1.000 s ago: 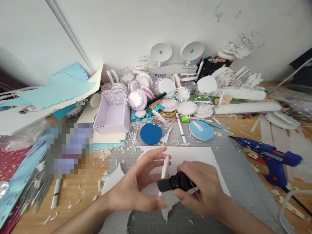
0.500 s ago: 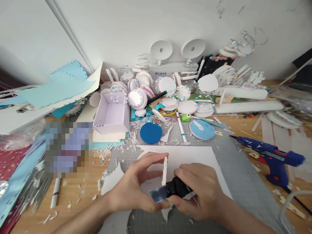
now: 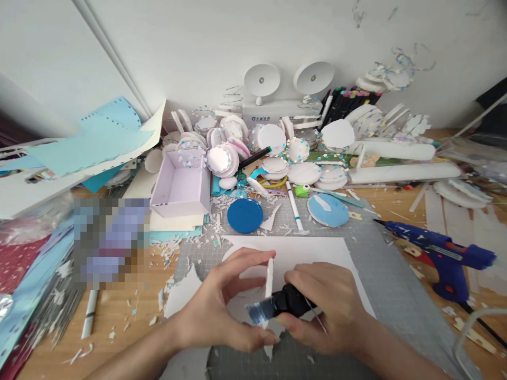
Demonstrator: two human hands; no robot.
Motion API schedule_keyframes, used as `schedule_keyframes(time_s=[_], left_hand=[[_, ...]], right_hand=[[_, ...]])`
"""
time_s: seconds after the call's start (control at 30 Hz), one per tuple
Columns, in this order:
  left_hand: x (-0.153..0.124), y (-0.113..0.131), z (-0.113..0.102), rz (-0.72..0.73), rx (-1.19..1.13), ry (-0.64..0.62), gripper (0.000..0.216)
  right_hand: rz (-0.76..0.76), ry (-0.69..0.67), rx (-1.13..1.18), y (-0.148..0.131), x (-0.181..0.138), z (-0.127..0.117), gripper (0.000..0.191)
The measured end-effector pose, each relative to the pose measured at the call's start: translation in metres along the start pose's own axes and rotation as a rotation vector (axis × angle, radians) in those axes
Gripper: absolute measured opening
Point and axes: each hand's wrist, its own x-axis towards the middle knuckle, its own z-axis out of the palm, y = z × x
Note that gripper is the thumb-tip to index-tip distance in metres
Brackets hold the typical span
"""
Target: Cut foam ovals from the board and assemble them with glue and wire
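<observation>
My left hand point(image 3: 208, 303) grips a white foam board piece point(image 3: 270, 275) on edge, fingertips at its top and thumb at its lower end. The edge facing me looks rough. In my right hand point(image 3: 336, 303) is a black utility knife point(image 3: 291, 301); its wide metal blade points left and lies across the edge of the piece. A ragged white strip hangs below the left thumb. Under both hands are a white sheet point(image 3: 317, 248) and a grey cutting mat point(image 3: 245, 364). The far face of the piece is hidden.
Beyond the hands lie a dark blue disc point(image 3: 244, 215), a light blue disc point(image 3: 328, 210) and a white marker point(image 3: 293, 207). A blue glue gun point(image 3: 443, 253) rests at right. A lilac box point(image 3: 180, 184) and stacked white discs stand behind; scraps litter the table.
The knife and my right hand have shifted slightly up and right along the edge of the piece. My left thumb is a little lower. The background is nearly the same.
</observation>
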Motion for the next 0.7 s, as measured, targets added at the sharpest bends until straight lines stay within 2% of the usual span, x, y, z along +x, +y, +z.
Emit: schedule_keyframes(time_s=[0.1, 0.27, 0.37, 0.47, 0.7], left_hand=[[0.000, -0.001, 0.000, 0.022, -0.070, -0.010, 0.083], [0.000, 0.000, 0.000, 0.060, -0.172, -0.019, 0.084], [0.000, 0.003, 0.000, 0.006, -0.184, -0.016, 0.088], [0.000, 0.004, 0.000, -0.044, -0.169, -0.049, 0.093], [0.000, 0.005, 0.000, -0.072, -0.043, -0.139, 0.089]], right_hand=[[0.016, 0.009, 0.000, 0.005, 0.000, -0.002, 0.034], [0.070, 0.100, -0.025, 0.014, -0.001, -0.006, 0.025], [0.037, 0.066, 0.022, 0.009, 0.000, -0.005, 0.029], [0.007, 0.028, 0.048, 0.002, 0.001, -0.003, 0.032], [-0.001, 0.022, 0.008, 0.002, 0.000, 0.000, 0.035]])
